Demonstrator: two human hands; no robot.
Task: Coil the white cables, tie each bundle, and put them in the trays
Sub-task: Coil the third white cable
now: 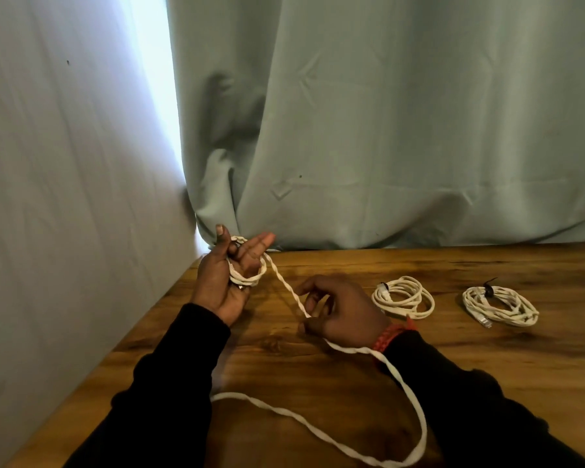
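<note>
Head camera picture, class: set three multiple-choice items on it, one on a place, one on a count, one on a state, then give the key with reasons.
1. Where do the finished cable bundles lie?
A. on the table, to the right of the hands
B. in a tray
C. on the floor

2. How many tied bundles lie on the table?
A. one
B. two
C. four

3. What state is the cable in the hands in?
A. fully coiled and tied
B. partly coiled, with a long loose tail
C. untouched, lying straight

Key: 1 A, the nearer bundle and the farther bundle rest on the wooden table, right of the right hand. 2 B, just those two show. 3 B, a few loops sit around the left hand while the loose cable trails across the table.
</note>
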